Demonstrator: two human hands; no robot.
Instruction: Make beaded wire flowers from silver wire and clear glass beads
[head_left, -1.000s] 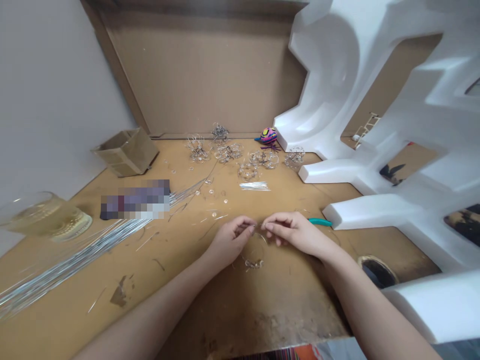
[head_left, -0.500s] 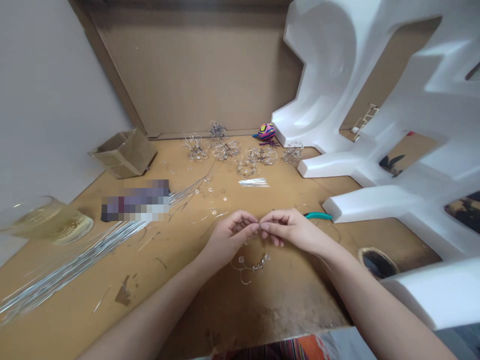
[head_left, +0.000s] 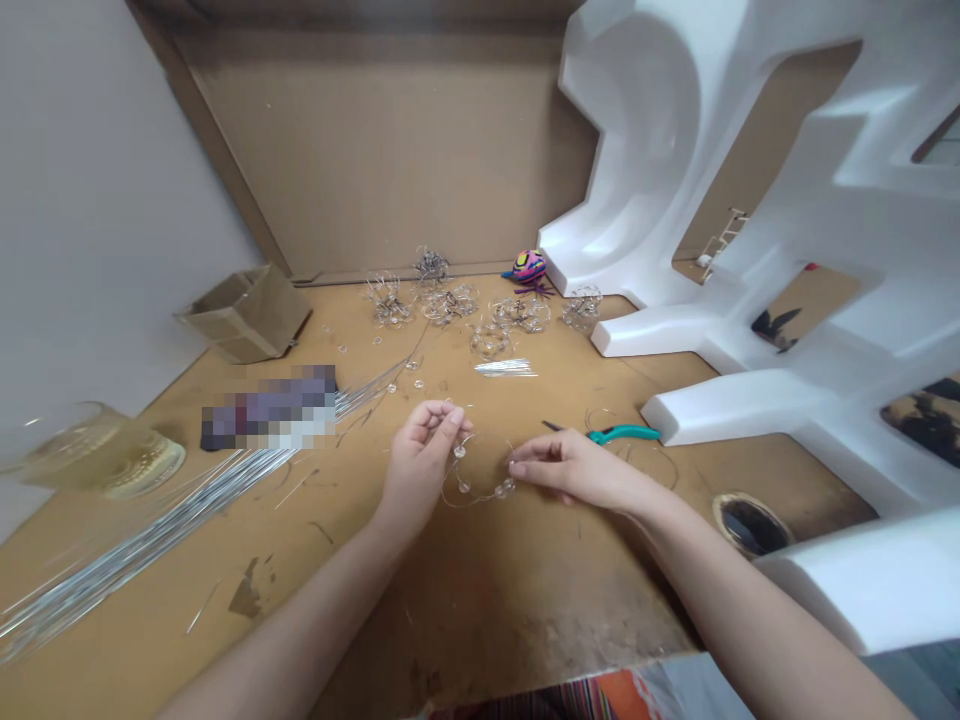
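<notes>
A thin wire loop strung with clear beads (head_left: 480, 495) hangs between my hands above the tan worktop (head_left: 480, 620). My left hand (head_left: 420, 465) pinches one side of the loop in its raised fingertips. My right hand (head_left: 574, 470) holds the other side between thumb and fingers. Teal-handled pliers (head_left: 622, 433) lie just beyond my right hand. Several loose clear beads (head_left: 427, 385) are scattered ahead of my left hand, and a bundle of long silver wires (head_left: 172, 505) lies further left.
Several tangled wire-and-bead clusters (head_left: 450, 307) and a small bunch of short wires (head_left: 506, 368) lie ahead. Also there are a cardboard box (head_left: 247, 315), a glass bowl (head_left: 105, 460), a blurred object (head_left: 270, 408), a colourful toy (head_left: 527, 267) and large white foam packing (head_left: 675, 200) on the right.
My hands have moved apart, with the left one rising and shifting left. The beaded wire now spreads into an open loop between them. The pliers show more fully.
</notes>
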